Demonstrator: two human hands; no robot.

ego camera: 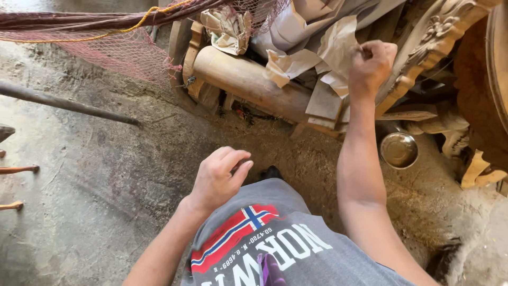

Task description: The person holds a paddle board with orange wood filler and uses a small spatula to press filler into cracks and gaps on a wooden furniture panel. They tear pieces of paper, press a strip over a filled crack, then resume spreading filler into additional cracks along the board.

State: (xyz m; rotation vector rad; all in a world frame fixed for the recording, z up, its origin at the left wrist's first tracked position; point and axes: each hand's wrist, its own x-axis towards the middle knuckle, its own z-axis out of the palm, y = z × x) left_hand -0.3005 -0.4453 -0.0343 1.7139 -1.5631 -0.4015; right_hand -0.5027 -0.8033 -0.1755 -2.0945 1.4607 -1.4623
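My right hand (371, 64) is raised and closed on a crumpled sheet of beige paper (336, 47) that lies over a pile of carved wooden parts. My left hand (218, 177) hangs loose in front of my grey shirt, fingers slightly curled and apart, holding nothing. Beneath the paper lies a rounded wooden log piece (243, 82), and to its right a carved ornate wooden frame (428, 47).
A small round metal bowl (399, 150) sits on the sawdust-covered floor under my right arm. A red net with a yellow cord (111, 50) hangs at upper left. A dark metal rod (63, 103) crosses the concrete floor. Wooden offcuts (479, 169) lie at right.
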